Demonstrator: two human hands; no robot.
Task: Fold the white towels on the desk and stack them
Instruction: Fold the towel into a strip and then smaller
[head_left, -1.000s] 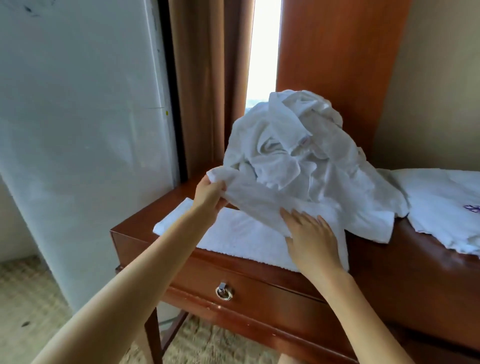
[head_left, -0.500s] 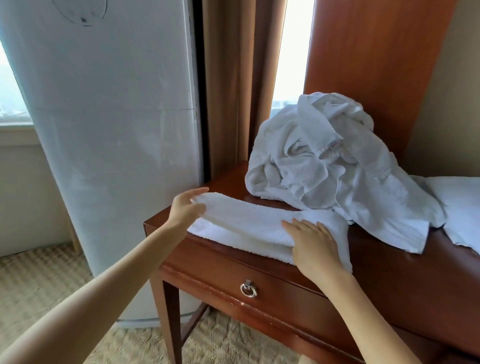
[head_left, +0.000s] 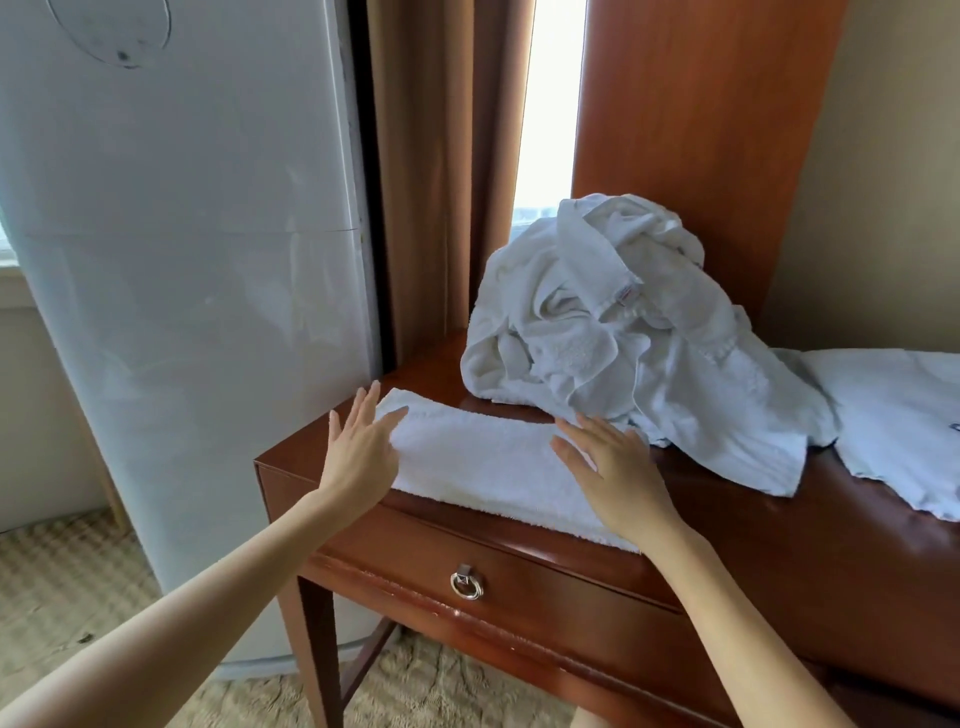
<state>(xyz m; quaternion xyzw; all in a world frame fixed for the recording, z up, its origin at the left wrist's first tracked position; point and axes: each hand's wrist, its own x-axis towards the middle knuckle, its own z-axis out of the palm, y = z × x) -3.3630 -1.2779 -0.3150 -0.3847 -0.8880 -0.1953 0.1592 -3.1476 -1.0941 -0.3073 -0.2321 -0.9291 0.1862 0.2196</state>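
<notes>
Smoothing looks like the job right now: the left hand (head_left: 363, 457) and right hand (head_left: 618, 483) are both flat, fingers straight and spread, gripping nothing. Between and under them lies the folded towel (head_left: 483, 467), a long strip along the near edge of the table (head_left: 779, 551). The left hand is at one end and the right hand lies on the other. To do this well, I'd press the palms outward along the strip, flatten the crease, square the ends, then halve it again into a neat base for the stack.

Count: one folded towel. One crumpled heap (head_left: 613, 332) sits just beyond the right hand, though how many towels are in it I can't tell. One flat towel (head_left: 893, 426) lies well off to the right hand's far side, cut by the frame. Plenty left to fold.
</notes>
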